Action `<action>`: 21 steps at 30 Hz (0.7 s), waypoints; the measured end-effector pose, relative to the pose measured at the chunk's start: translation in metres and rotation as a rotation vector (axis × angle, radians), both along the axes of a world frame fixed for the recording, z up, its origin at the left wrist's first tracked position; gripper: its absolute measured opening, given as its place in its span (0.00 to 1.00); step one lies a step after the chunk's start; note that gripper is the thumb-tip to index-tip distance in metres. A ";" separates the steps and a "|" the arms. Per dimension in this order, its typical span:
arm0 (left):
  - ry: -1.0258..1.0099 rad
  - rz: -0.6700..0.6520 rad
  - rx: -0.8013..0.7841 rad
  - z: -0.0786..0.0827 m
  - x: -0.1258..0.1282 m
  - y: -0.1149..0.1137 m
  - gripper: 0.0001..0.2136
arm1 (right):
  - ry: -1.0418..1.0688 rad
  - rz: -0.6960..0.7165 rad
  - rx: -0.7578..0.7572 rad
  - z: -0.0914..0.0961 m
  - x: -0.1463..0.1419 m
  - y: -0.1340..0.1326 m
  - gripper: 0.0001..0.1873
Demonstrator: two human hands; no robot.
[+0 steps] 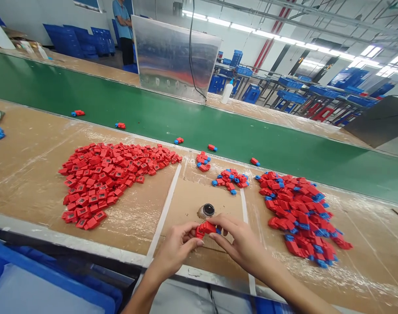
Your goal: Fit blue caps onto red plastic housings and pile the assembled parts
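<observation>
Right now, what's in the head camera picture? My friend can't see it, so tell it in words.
The left hand and right hand pinch a small red part over a bench. A red pile lies to the left, a red-and-blue pile to the right, and a pot sits beyond the hands. A green belt behind carries a few pieces.

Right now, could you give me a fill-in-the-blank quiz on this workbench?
The left hand and right hand together pinch one small, mainly ____ part.
The all-red pile lies on the person's ____ side.
The conveyor belt beyond the bench is ____.
The other pile mixes red with ____.
Missing words: red, left, green, blue.
</observation>
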State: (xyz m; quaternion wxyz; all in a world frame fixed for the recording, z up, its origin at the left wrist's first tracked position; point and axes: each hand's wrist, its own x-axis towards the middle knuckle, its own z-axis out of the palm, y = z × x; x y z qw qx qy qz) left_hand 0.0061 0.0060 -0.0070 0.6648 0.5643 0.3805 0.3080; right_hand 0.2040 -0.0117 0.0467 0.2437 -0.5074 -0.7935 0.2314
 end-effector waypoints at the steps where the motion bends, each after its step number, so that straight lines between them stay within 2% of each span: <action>1: 0.003 -0.003 -0.001 0.000 0.000 0.000 0.15 | -0.002 0.002 -0.005 0.000 0.000 0.000 0.10; 8: 0.029 -0.022 0.038 0.001 -0.001 0.000 0.13 | -0.036 0.064 -0.070 -0.002 -0.001 -0.001 0.08; 13: 0.157 -0.066 0.156 0.003 -0.005 -0.001 0.07 | -0.111 0.088 -0.034 -0.008 -0.009 -0.006 0.08; 17: 0.291 -0.082 0.273 0.005 -0.009 -0.001 0.06 | -0.134 0.082 -0.003 -0.014 -0.012 -0.009 0.08; 21: 0.320 -0.118 0.305 0.002 -0.012 0.001 0.07 | -0.166 0.066 0.030 -0.021 -0.015 -0.012 0.08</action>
